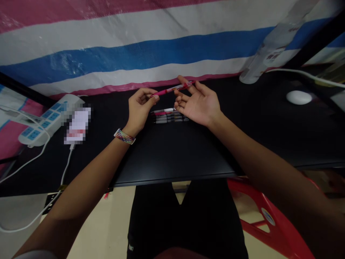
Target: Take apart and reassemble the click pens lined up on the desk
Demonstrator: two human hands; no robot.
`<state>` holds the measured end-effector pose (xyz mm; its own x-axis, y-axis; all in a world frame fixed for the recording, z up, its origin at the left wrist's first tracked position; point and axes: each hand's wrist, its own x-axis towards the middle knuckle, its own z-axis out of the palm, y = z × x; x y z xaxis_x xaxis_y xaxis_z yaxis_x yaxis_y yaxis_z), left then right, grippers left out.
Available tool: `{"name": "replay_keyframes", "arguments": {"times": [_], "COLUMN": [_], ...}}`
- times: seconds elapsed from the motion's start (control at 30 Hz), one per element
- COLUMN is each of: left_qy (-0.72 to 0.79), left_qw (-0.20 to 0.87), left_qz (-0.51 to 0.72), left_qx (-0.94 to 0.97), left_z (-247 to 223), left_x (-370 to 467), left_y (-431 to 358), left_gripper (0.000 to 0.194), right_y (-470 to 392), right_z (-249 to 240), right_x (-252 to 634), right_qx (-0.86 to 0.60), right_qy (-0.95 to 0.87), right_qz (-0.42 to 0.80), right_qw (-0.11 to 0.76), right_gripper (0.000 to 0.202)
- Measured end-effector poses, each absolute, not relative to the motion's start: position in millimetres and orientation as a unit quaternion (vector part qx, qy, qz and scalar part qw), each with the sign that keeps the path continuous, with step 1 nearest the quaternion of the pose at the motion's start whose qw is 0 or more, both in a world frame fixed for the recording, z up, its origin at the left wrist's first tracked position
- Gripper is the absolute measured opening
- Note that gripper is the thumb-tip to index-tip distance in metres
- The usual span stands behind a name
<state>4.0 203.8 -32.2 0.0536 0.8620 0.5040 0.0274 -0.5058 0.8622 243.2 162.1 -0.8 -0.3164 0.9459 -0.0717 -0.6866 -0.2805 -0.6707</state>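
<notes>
Pink pen held just beyond a row of pens

A striped sheet in white, blue and pink rises behind the row. The black tabletop carries the row and stretches out on every side of it. A red stool stands below and to the right of the row, partly hidden by the forearm. Well to the right of the row is a clear bottle; well to the left, a white power strip.

The left hand, just left of the row, pinches one end of the pink pen between thumb and fingers. The right hand, at the row's right end, has its palm turned up and its thumb tip at the pen's other end; whether it truly grips, I cannot tell.

A pixelated phone lies left of the row, and a white mouse well to the right.

The pink pen seems to depend mostly on the left pinch. Should that loosen, the pen could drop onto the row and scatter it. The right hand's curled fingers, close to the row, could also nudge pens askew if it dips.
</notes>
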Motion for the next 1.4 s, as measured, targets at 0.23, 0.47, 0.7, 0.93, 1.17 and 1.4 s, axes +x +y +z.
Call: {"name": "replay_keyframes", "arguments": {"times": [0.23,0.47,0.7,0.93,1.17,1.4], "left_qy": [0.359,0.354,0.379,0.436,0.49,0.501], "left_qw": [0.354,0.344,0.322,0.283,0.219,0.192], "left_qz": [0.581,0.583,0.574,0.496,0.415,0.38], "left_qx": [0.639,0.645,0.651,0.695,0.735,0.754], "left_z": [-31.9,-33.5,-32.8,-27.6,-23.3,-21.2], "left_x": [3.5,2.5,0.9,-2.6,-2.4,-1.2], "left_y": [203.7,204.4,203.3,198.1,190.7,187.6], "left_gripper": [0.043,0.036,0.023,0.021,0.014,0.016], "right_y": [163.5,166.0,181.6,186.7,177.1,174.9], "right_z": [-3.0,-1.4,-22.2,-33.5,-31.5,-29.4], "right_x": [240.0,246.2,246.6,251.3,254.6,255.0], "right_qx": [-0.26,-0.274,-0.401,-0.476,-0.504,-0.504], "right_qy": [-0.267,-0.343,-0.494,-0.624,-0.732,-0.766], "right_qz": [0.748,0.717,0.49,0.292,0.195,0.158], "right_qw": [0.55,0.542,0.596,0.546,0.415,0.366], "right_gripper": [0.034,0.045,0.036,0.006,0.024,0.026]}}
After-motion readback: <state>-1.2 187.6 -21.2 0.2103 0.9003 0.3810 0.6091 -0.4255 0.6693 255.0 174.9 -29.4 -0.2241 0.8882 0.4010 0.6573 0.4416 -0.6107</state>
